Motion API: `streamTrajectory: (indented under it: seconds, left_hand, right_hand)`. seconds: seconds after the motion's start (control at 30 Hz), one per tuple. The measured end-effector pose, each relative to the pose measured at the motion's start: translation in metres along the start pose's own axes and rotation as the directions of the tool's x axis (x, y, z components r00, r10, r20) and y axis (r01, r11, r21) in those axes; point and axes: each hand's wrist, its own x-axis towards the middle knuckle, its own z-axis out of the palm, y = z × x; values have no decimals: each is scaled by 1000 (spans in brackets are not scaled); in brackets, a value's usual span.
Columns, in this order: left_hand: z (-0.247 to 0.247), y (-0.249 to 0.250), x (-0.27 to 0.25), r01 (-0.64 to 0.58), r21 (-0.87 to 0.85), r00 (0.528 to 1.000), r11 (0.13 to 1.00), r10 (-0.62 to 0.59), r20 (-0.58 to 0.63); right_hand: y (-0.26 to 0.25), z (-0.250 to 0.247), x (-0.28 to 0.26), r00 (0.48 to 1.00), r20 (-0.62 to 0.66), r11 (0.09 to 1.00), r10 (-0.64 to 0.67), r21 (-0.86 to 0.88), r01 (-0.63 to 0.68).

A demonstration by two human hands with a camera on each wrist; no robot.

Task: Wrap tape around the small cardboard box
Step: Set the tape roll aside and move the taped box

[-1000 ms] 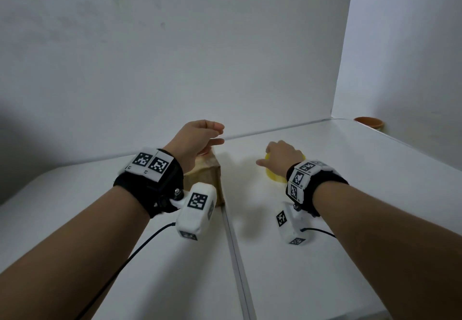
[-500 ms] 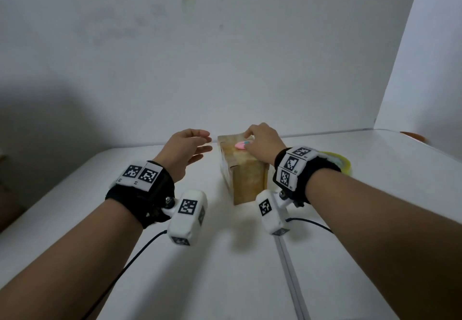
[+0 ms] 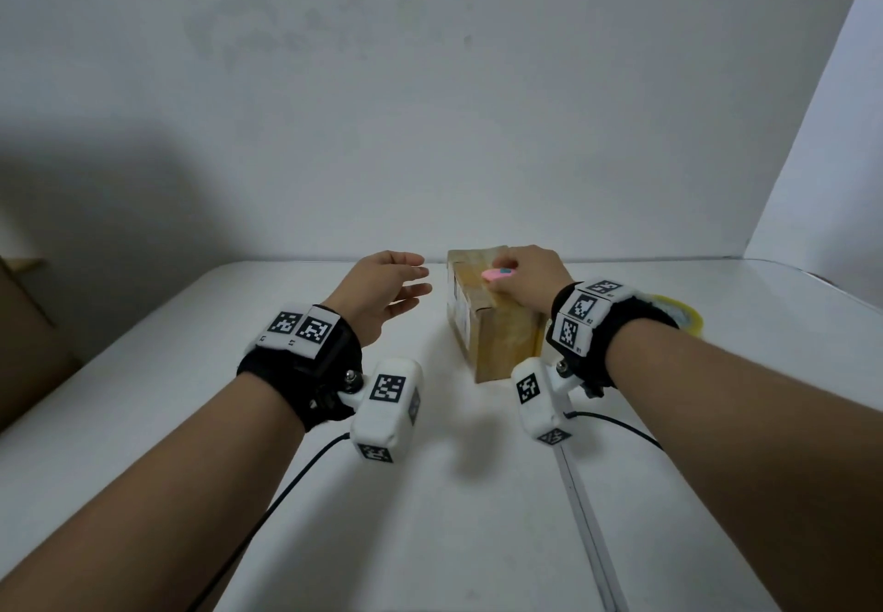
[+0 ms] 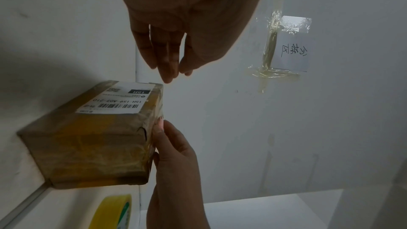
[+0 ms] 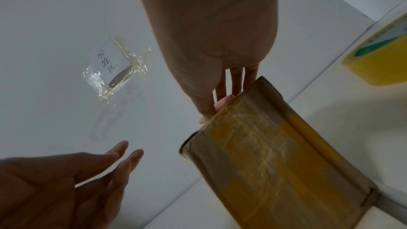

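Observation:
A small brown cardboard box [image 3: 494,329] with yellowish tape bands and a white label [image 4: 118,100] stands on the white table [image 3: 430,516]. My right hand [image 3: 501,272] rests on the box's top and pinches a small pink object [image 3: 497,273], seen also in the right wrist view as the pink object [image 5: 222,104] at the box [image 5: 275,154] edge. My left hand [image 3: 420,282] hovers open just left of the box without touching it. A yellow tape roll [image 3: 688,313] lies behind my right wrist; the roll [image 5: 381,58] is also in the right wrist view.
White walls close the table at the back and right. A paper note [image 4: 290,44] is taped to the back wall. A brown cardboard piece [image 3: 24,334] stands at the far left. A seam [image 3: 587,530] runs across the table toward me.
My right hand left the tape roll and came onto the box top with the pink object. My left hand lifted off the box and moved left of it.

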Motion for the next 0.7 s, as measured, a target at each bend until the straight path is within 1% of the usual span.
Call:
streamTrajectory:
  seconds: [0.23,0.27,0.33,0.37,0.43,0.53,0.63,0.7]
  left_hand:
    - [10,0,0,18,-16,1000,1000,-18,11]
    - [12,0,-1,19,-18,1000,1000,-19,14]
    - [17,1,-2,16,-18,1000,1000,-16,21]
    - [19,1,-2,11,-17,1000,1000,-11,26]
    - [24,3,-4,-3,-12,1000,1000,3,31]
    - [29,8,-5,-64,16,998,998,64,10]
    - [40,17,-7,-166,108,986,980,167,1]
    - [52,23,-9,-217,153,976,964,216,25]
  right_hand:
    - [0,-1,-5,998,-24,995,-57,-80,55]
    - [1,0,-5,998,-25,996,-65,-61,63]
    - [4,1,-6,994,-48,993,-102,55,104]
    - [6,1,-7,990,-75,985,-120,117,128]
    - [9,-1,-11,981,-151,974,-120,175,146]
    - [13,-12,-15,962,-268,971,-58,209,117]
    - [26,-29,-19,921,-390,950,24,296,101]
    - [41,-41,-24,893,-438,933,105,355,65]
